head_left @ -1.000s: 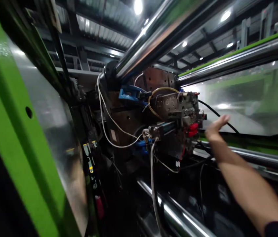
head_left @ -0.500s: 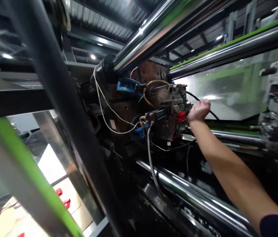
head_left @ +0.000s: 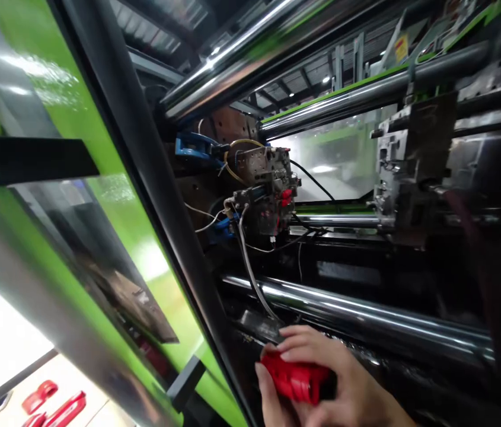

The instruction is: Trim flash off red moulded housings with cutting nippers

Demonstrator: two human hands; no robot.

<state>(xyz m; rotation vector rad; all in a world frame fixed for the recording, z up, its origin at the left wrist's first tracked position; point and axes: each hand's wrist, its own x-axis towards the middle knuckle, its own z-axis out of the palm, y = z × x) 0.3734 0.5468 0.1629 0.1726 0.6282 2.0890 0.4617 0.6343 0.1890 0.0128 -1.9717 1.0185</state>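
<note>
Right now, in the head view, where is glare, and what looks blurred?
Head view: bright glare runs along the chrome bar; the green door frame at left is smeared by motion blur; the red part held in the right hand stays fairly sharp.

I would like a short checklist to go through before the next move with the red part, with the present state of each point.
1. Red plastic part is held firmly: ok, fingers of both hands wrap it, the right hand over the top, the left hand underneath.
2. Hands are away from the mold block: ok, they are low, in front of the lower steel bar.
3. Mold halves stand apart: ok, a gap shows before the right block.
4. More red parts in the mold: cannot tell, only small red spots show.
5. Part is whole: cannot tell, hands cover much of it.
6. Green door open: ok.
</note>
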